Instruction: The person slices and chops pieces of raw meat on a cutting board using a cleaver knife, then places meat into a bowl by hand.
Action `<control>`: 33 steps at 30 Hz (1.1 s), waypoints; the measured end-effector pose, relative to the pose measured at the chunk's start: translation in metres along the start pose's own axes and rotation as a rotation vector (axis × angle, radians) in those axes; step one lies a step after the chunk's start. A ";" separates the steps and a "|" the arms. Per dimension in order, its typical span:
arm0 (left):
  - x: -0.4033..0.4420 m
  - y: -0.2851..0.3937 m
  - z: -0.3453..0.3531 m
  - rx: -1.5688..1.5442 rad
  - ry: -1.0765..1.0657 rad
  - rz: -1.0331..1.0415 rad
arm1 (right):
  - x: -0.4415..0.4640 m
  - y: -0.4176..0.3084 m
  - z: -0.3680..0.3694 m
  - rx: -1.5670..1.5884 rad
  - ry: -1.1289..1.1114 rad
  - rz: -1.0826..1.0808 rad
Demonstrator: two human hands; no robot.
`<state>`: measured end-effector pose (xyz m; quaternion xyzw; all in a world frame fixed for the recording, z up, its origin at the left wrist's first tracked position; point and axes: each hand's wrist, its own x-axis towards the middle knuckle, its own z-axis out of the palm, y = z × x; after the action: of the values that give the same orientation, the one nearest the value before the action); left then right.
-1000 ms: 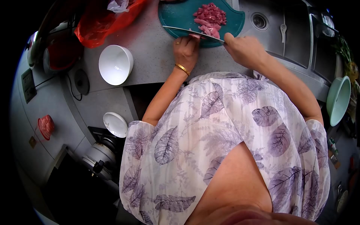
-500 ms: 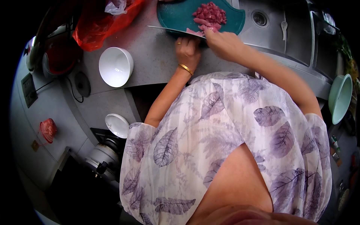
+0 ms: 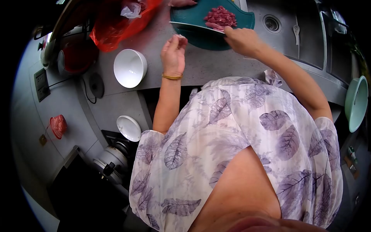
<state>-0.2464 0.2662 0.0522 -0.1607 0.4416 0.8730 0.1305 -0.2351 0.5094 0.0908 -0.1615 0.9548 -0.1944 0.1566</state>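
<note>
My right hand [image 3: 244, 41] is closed round the handle of a knife [image 3: 197, 28], whose blade points left over a teal cutting board [image 3: 210, 43]. Beyond the blade lies a heap of cut pink meat [image 3: 220, 17]. A larger pale pink piece of meat [image 3: 182, 2] rests at the board's far left edge. My left hand [image 3: 174, 56], with a gold bracelet on the wrist, is raised beside the board's near left edge. Its fingers are pinched together round a small pale scrap [image 3: 180, 36], perhaps meat; its kind is unclear.
A white bowl [image 3: 130, 69] stands on the counter left of my left hand, with a red plastic bag [image 3: 112, 36] behind it. To the right is a steel sink [image 3: 286, 44] with a white spoon [image 3: 296, 34]. A green basin [image 3: 356, 103] sits far right, white dishes [image 3: 129, 128] lower left.
My left hand has left the meat at the board and moved left and nearer, turning over with a small scrap in its fingers. The knife stays in my right hand. The view has shifted slightly.
</note>
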 end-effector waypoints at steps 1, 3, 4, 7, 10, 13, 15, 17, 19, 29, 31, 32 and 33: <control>0.001 0.012 0.006 -0.024 -0.012 -0.028 | -0.003 0.001 -0.001 0.002 0.001 -0.002; 0.006 0.033 0.021 -0.068 -0.051 -0.079 | -0.008 0.002 -0.002 0.002 0.018 -0.003; 0.011 0.043 0.029 -0.061 -0.055 -0.113 | -0.008 0.000 -0.002 -0.003 0.012 0.001; 0.025 0.067 0.048 -0.064 -0.198 -0.147 | -0.013 -0.008 0.005 0.003 0.016 0.001; 0.050 0.081 0.057 0.129 -0.252 -0.167 | -0.017 -0.014 0.013 -0.005 0.064 -0.025; 0.073 0.091 0.074 0.472 -0.298 -0.151 | -0.019 -0.022 0.014 -0.007 0.078 -0.015; 0.089 0.092 0.090 0.683 -0.350 -0.116 | -0.021 -0.026 0.015 -0.013 0.083 -0.023; 0.109 0.091 0.103 0.805 -0.370 -0.126 | -0.022 -0.028 0.016 -0.007 0.089 -0.051; 0.135 0.086 0.113 0.914 -0.364 -0.131 | -0.022 -0.031 0.019 0.015 0.110 -0.029; 0.162 0.037 0.137 1.475 -0.312 0.055 | -0.024 -0.043 0.019 0.029 0.206 -0.037; 0.169 0.032 0.133 1.794 -0.359 0.302 | -0.023 -0.045 0.020 0.033 0.218 -0.044; 0.172 0.027 0.126 1.934 -0.387 0.521 | -0.023 -0.046 0.020 0.027 0.220 -0.046; 0.171 0.024 0.124 2.063 -0.412 0.749 | -0.024 -0.046 0.020 0.021 0.221 -0.047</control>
<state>-0.4322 0.3676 0.0712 0.3157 0.9452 0.0826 0.0009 -0.1951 0.4718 0.0983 -0.1597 0.9601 -0.2246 0.0475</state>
